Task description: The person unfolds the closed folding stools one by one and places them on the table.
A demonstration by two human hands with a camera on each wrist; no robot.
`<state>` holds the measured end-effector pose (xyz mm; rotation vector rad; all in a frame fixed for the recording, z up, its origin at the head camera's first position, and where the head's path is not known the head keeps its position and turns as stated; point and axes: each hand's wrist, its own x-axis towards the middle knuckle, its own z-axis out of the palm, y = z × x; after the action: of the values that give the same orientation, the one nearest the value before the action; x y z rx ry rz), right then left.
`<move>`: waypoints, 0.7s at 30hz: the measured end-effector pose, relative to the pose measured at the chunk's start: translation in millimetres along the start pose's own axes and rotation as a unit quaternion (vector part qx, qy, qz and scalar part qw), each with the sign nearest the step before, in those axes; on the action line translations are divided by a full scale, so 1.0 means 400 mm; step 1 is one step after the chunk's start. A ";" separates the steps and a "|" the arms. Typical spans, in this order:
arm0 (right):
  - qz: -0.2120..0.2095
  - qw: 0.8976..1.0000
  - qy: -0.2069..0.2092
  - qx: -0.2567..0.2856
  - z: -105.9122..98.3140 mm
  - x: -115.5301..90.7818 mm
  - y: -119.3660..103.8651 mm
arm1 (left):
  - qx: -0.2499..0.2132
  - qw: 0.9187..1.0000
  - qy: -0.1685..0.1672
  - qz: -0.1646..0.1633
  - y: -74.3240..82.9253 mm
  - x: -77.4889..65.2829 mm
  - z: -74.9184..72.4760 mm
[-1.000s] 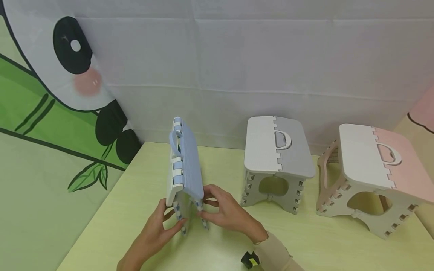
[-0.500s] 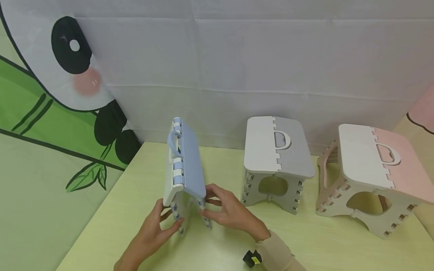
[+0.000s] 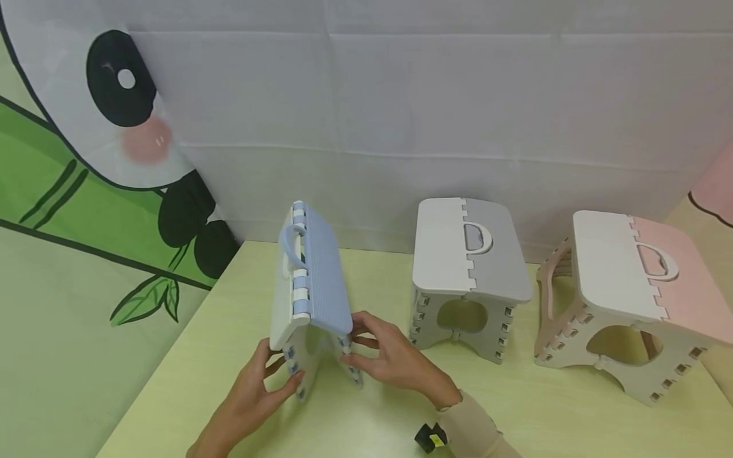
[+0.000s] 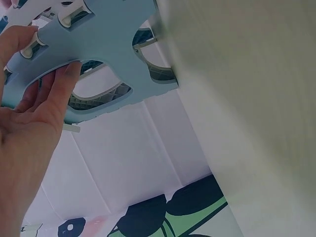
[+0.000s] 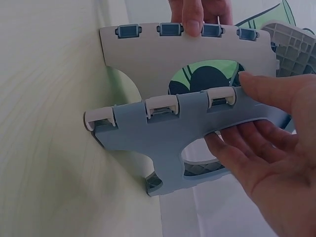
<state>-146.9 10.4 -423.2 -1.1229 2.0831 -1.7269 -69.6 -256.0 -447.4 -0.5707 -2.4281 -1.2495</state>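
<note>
A blue-and-white folding stool point(image 3: 328, 273) stands partly unfolded on the table, its two seat halves sloping like a roof below a blue carry handle point(image 3: 291, 247). My left hand point(image 3: 252, 395) grips the left leg panel, thumb on its hinged front edge. In the left wrist view its fingers point(image 4: 63, 88) reach into the panel's opening. With my right hand point(image 3: 394, 356) I hold the right leg panel; the right wrist view shows the thumb point(image 5: 266, 90) over the hinged edge and fingers curled into the cut-out. Both leg panels point(image 5: 143, 131) stand bent apart.
A grey-and-white folding stool point(image 3: 441, 248) stands unfolded right of centre. Farther right is an unfolded pink-and-white one point(image 3: 615, 267). A small black object point(image 3: 431, 437) sits by the right sleeve point(image 3: 472, 425). Behind the table point(image 3: 378, 420) hangs a pale printed cloth point(image 3: 372, 114).
The blue-and-white stool has spread wider: its white seat half and left leg panel shifted left with my left hand, its blue half and right panel slightly right with my right hand.
</note>
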 end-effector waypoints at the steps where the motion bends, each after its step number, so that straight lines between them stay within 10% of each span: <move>1: 0.001 1.000 0.000 0.000 -0.001 -0.001 0.000 | 0.002 1.000 0.001 0.002 -0.001 0.000 -0.001; 21: -0.003 1.000 -0.003 0.001 -0.018 -0.006 0.003 | 0.020 1.000 0.012 0.007 -0.008 -0.007 -0.018</move>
<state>-149.9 17.4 -422.9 -1.1324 2.0773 -1.7258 -67.9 -264.3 -446.8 -0.5573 -2.4202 -1.1919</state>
